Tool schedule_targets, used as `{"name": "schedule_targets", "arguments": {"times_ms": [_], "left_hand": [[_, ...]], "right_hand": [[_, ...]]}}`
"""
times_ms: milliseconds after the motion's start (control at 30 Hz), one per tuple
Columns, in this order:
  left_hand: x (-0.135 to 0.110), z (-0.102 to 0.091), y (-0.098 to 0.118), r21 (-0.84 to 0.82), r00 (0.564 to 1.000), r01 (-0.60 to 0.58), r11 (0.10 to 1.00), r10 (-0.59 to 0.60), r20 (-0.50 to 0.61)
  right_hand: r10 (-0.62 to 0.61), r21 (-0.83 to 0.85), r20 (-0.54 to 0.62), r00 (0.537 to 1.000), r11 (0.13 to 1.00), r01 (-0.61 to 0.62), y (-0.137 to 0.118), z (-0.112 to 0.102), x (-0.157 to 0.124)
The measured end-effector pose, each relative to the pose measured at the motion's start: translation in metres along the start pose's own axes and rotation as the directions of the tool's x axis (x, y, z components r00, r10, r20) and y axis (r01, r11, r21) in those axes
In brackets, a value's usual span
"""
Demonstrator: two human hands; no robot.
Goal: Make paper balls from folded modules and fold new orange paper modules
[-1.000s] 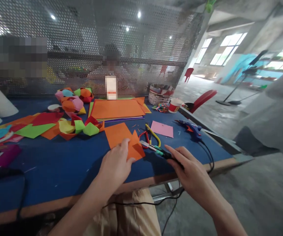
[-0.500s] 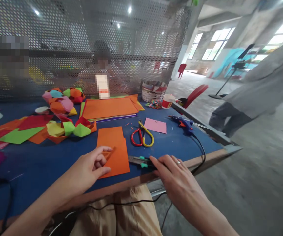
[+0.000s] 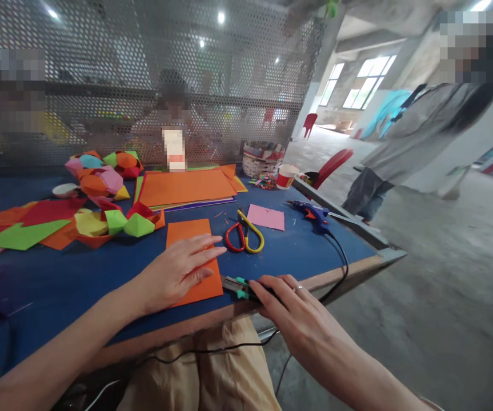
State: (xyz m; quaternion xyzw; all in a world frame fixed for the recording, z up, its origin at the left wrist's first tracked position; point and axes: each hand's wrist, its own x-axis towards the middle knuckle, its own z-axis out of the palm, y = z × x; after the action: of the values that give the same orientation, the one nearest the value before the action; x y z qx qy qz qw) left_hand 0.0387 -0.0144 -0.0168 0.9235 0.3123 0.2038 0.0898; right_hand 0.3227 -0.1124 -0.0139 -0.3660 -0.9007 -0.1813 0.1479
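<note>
— Starting at the far left?
— Loose coloured sheets [image 3: 27,234], overlapping on the blue tabletop [image 3: 79,279]. Just right, folded paper shapes [image 3: 100,181], clustered in several colours.
— And next?
— Towards the back, a stack of large sheets [image 3: 186,188], orange on top. Closer in, the left hand [image 3: 177,268] over orange paper [image 3: 207,285], lying flat near the tabletop's front edge.
— Gripping it?
— No, released: fingers spread and stretched out across the paper.
— Further right?
— Scissors [image 3: 245,242] with red and yellow handles, then pink paper [image 3: 265,218] just beyond. In front of both, a cutter [image 3: 241,289], grasped in the right hand [image 3: 283,299] with fingers closed over its handle, blade tip right at the orange paper's right edge.
— Past that?
— A red and white cup [image 3: 287,177], then a blue glue gun [image 3: 315,214].
</note>
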Motion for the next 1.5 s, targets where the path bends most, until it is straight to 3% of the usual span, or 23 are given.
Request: {"name": "schedule_targets", "arguments": {"times_ms": [100,200,333,1033,1500], "left_hand": [[0.001,0.003,0.000,0.018,0.987,0.052,0.998,-0.054,0.149],[-0.002,0.002,0.004,0.051,0.945,0.131,0.990,-0.140,0.294],[-0.004,0.001,0.009,0.101,0.911,0.170,0.980,-0.196,0.364],[-0.005,0.005,0.006,0.079,0.933,0.146,0.986,-0.163,0.320],[-0.003,0.004,0.008,0.095,0.915,0.167,0.981,-0.190,0.355]], "right_hand": [[-0.036,0.001,0.034,0.999,0.999,0.036,0.003,-0.009,0.004],[-0.057,-0.001,0.067,0.996,0.998,0.057,0.004,-0.015,0.005],[-0.066,-0.032,0.070,0.995,0.997,0.068,0.000,-0.015,0.001],[-0.034,0.019,0.146,0.989,0.999,0.032,-0.027,-0.012,-0.008],[-0.005,-0.024,0.078,0.997,1.000,0.007,-0.039,-0.010,-0.004]]}}
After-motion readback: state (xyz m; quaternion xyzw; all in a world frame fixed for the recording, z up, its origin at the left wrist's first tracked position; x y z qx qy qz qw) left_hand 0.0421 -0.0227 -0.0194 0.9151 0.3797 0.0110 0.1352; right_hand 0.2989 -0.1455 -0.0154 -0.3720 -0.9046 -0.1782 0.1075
